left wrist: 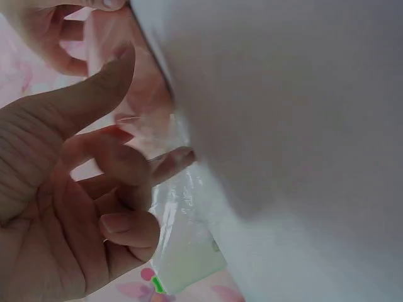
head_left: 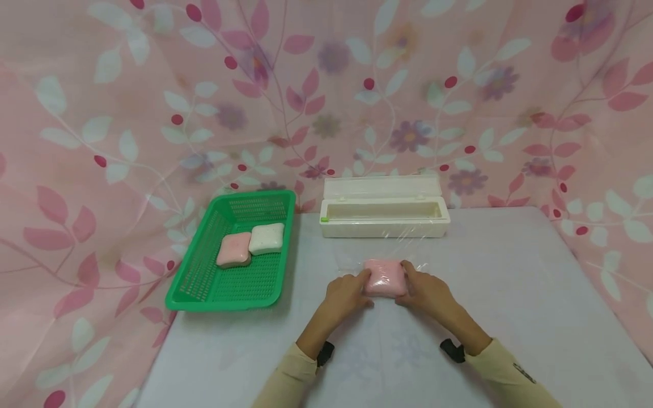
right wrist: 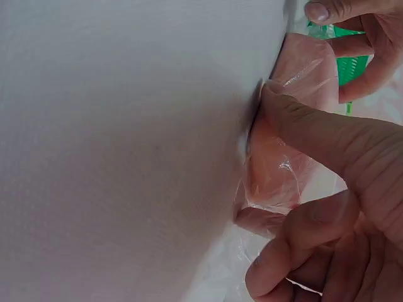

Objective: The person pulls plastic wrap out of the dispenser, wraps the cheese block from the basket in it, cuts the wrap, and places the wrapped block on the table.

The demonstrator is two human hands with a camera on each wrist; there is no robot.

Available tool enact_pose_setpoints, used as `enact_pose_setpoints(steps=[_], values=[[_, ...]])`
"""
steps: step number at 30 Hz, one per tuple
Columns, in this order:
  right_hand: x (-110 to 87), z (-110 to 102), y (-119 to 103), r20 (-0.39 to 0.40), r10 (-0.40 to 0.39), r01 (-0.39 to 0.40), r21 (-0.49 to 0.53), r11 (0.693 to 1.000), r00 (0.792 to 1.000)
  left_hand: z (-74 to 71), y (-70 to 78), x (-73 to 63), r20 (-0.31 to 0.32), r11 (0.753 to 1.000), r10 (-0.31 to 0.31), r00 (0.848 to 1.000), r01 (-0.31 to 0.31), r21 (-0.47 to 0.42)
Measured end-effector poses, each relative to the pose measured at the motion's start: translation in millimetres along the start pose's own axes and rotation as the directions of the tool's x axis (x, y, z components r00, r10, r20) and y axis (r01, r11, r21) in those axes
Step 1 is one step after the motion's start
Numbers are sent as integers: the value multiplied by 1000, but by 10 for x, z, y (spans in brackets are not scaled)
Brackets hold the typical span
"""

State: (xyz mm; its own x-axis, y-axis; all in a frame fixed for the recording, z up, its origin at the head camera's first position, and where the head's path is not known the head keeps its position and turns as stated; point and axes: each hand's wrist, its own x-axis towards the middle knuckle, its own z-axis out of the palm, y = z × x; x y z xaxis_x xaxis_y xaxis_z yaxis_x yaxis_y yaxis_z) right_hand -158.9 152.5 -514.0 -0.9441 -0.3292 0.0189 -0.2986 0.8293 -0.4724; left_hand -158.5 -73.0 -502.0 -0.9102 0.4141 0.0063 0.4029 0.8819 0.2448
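A pink soap bar (head_left: 385,277) lies on the white-covered table under shiny clear cling film (right wrist: 286,167). From its left side my left hand (head_left: 348,293) holds the bar, with the thumb (left wrist: 116,78) against its near side and the other fingers bent by the film. My right hand (head_left: 427,290) grips the opposite side, thumb (right wrist: 293,116) pressed to the near face. Beyond the bar, the film stretches toward a white cling film dispenser (head_left: 384,229), whose lid stands raised.
A green plastic basket (head_left: 278,283) stands to the left, with a pink soap bar (head_left: 234,249) and a white soap bar (head_left: 267,238) inside. Flowered pink cloth (head_left: 331,102) hangs behind the table (head_left: 520,294).
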Motion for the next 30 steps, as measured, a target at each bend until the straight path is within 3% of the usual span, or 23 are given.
enact_pose_setpoints(steps=[5, 8, 15, 19, 24, 30], values=[[24, -21, 17, -32, -39, 38, -47, 998, 999, 84, -35, 42, -85, 998, 44, 995, -40, 58], [42, -105, 16, -22, -40, 39, -41, 998, 999, 64, -70, 72, -125, 998, 56, 991, -51, 49], [209, -333, 46, 61, -17, 9, 124, 992, 998, -143, -157, 257, -93, 996, 14, 996, -22, -84], [390, -356, 64, 19, 9, -11, 150, 989, 1000, -239, -195, 450, -94, 987, -29, 995, 14, -158], [598, -337, 84, -16, 125, -120, 165, 979, 992, -265, -236, 668, -123, 974, -105, 987, 77, -214], [761, -343, 121, -58, 194, -180, 184, 966, 979, -256, -240, 861, -181, 952, -226, 957, 177, -250]])
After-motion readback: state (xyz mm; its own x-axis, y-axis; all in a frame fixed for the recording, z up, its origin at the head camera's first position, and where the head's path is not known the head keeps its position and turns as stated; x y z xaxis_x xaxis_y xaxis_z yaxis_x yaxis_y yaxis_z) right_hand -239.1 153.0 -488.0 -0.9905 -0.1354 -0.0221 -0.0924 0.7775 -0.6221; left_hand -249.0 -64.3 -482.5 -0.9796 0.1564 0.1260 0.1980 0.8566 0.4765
